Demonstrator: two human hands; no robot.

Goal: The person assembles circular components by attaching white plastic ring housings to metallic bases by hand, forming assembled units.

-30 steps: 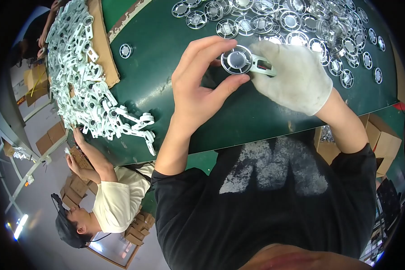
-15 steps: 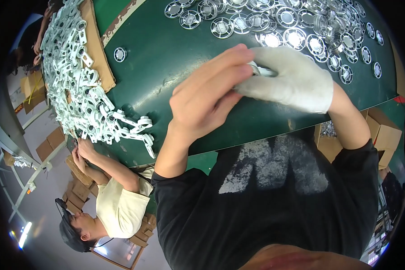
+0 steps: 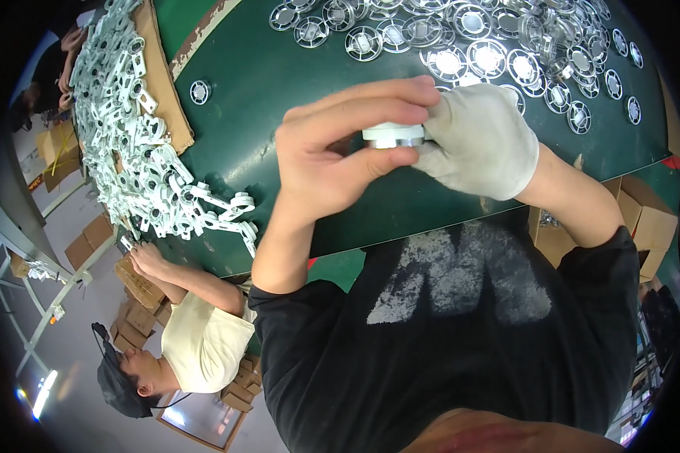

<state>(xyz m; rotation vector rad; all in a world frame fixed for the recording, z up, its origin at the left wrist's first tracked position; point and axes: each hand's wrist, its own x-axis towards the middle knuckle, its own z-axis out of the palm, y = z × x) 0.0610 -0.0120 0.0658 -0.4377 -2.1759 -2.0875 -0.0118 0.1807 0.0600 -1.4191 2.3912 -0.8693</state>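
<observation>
Between my two hands, over the near part of the table, is a white plastic part (image 3: 391,134) with a silver metal rim along its lower side, seen edge-on. My bare left hand (image 3: 329,147) grips it, fingers above and thumb below. My right hand (image 3: 482,142), in a white glove, closes round its right end and hides that end. Just beyond the glove lies a heap of round, spoked silver discs (image 3: 472,23). A pile of pale white plastic parts (image 3: 147,151), each with a round ring end, spreads over the table's left side.
The green table (image 3: 242,151) has a flat cardboard sheet (image 3: 175,124) at its left and a lone silver disc (image 3: 200,92) beside it. A co-worker in a cream shirt (image 3: 208,340) works at the left edge. Cardboard boxes (image 3: 650,219) stand at the right.
Both hands have turned the white plastic part, so its edge and metal rim now show. My right hand has shifted slightly left and down. The co-worker's hands have moved a little.
</observation>
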